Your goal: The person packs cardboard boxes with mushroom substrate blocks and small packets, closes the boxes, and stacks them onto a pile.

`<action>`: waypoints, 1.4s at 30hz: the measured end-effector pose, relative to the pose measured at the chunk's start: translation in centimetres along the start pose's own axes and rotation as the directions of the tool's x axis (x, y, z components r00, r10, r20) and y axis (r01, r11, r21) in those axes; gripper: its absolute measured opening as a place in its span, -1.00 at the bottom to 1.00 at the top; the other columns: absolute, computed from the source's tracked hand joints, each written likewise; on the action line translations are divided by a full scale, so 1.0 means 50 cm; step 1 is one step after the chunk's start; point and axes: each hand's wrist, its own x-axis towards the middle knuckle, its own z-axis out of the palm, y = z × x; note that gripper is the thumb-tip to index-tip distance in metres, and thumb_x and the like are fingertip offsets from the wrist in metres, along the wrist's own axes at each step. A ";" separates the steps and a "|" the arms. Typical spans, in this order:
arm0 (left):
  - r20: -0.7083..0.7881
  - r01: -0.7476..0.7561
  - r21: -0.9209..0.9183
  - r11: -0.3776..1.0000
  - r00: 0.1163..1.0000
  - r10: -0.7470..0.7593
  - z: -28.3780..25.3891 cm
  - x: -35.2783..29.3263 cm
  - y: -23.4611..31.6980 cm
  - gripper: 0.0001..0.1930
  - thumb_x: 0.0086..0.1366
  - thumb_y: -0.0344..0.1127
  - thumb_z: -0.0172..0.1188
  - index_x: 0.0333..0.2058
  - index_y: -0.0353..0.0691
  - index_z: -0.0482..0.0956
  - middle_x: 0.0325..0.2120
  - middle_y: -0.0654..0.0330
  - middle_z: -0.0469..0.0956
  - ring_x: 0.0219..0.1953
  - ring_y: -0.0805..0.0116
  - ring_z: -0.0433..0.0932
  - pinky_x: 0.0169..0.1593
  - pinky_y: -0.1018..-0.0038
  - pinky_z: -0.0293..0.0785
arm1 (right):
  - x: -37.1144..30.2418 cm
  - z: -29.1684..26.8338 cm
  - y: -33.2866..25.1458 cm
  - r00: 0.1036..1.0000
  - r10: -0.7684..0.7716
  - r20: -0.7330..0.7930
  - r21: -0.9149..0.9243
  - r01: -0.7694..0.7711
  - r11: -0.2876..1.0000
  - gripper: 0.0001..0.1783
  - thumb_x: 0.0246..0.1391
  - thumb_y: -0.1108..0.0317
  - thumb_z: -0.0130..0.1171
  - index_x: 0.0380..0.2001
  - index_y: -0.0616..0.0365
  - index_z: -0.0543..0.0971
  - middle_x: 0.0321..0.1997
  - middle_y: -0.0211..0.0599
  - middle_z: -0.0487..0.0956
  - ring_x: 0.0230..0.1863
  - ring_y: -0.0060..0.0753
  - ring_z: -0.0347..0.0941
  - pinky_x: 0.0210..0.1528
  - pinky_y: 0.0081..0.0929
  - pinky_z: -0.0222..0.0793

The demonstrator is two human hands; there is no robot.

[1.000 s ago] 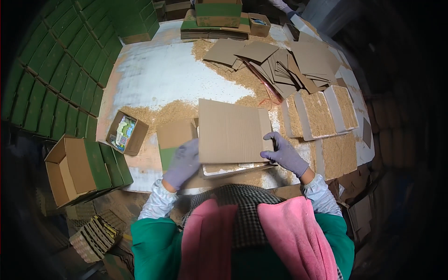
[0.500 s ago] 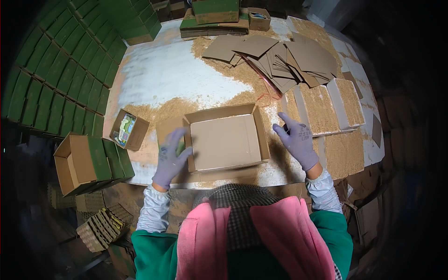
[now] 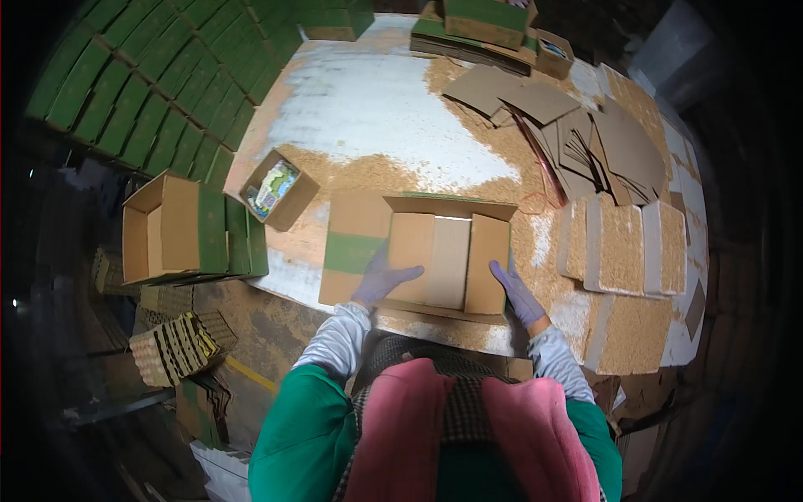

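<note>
An upright cardboard box (image 3: 450, 259) stands in front of me at the table's near edge, its two short side flaps folded inward and a strip of pale cardboard showing between them. My left hand (image 3: 385, 278), in a pale purple glove, holds its left side, thumb over the flap and fingers partly hidden by the wall. On the opposite side, my right hand (image 3: 520, 294) grips the right wall, thumb at its upper edge and fingers along the outside. A flat cardboard piece with a green band (image 3: 350, 253) lies under and left of the box.
A small carton of colourful packets (image 3: 274, 188) sits to the left, near open green-and-brown boxes (image 3: 171, 234). Stacked green boxes (image 3: 142, 100) rise at far left. Loose cardboard sheets (image 3: 577, 134) and sawdust-covered white blocks (image 3: 623, 251) lie on the right. Egg trays (image 3: 176, 347) rest below the table.
Both hands have come from apart onto the box's sides. The side flaps, upright before, are now folded inward. The view has shifted, so the table appears farther right.
</note>
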 end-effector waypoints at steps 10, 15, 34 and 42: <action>-0.642 -0.434 0.125 0.892 0.651 0.406 -0.377 -0.290 0.146 -0.54 0.22 -0.44 0.16 0.10 -0.36 0.38 0.03 0.07 0.44 0.08 0.32 0.40 0.17 0.44 0.28 | -0.024 0.271 -0.186 0.971 -0.225 0.080 0.230 0.201 0.952 -0.34 0.12 0.31 0.14 0.26 0.24 0.20 0.18 -0.13 0.36 0.15 -0.25 0.35 0.17 -0.36 0.31; -0.962 -0.247 0.272 0.930 -0.106 0.253 -0.740 -0.481 0.081 -0.30 0.11 -0.34 0.32 0.19 -0.39 0.22 0.10 -0.03 0.35 0.13 0.17 0.32 0.22 0.39 0.20 | 0.036 0.635 -0.325 0.545 -0.739 0.396 -0.103 0.826 0.554 -0.52 0.19 0.33 0.06 0.13 0.34 0.35 0.16 -0.07 0.39 0.18 -0.22 0.32 0.23 -0.36 0.27; -0.741 -0.121 0.571 0.812 0.351 0.573 -0.540 -0.364 -0.038 -0.48 0.18 -0.40 0.27 0.08 -0.41 0.32 -0.04 -0.12 0.43 -0.03 0.07 0.45 0.10 0.31 0.38 | 0.131 0.612 -0.332 0.867 -0.343 0.363 -0.375 0.472 0.798 -0.16 0.06 -0.13 0.16 0.23 0.25 0.25 0.26 0.13 0.27 0.29 -0.04 0.20 0.27 -0.32 0.17; 0.098 -0.206 0.788 0.580 0.972 0.212 -0.215 -0.150 -0.254 0.01 -0.02 -0.06 0.37 0.27 -0.37 -0.02 0.25 -0.37 -0.04 0.26 -0.41 0.00 0.31 0.05 0.05 | -0.134 0.070 0.202 0.991 -0.096 -0.091 -0.958 -0.061 0.281 0.60 -0.57 -0.36 0.44 0.32 0.41 -0.23 0.29 0.58 -0.12 0.38 0.45 -0.25 0.38 -0.01 -0.17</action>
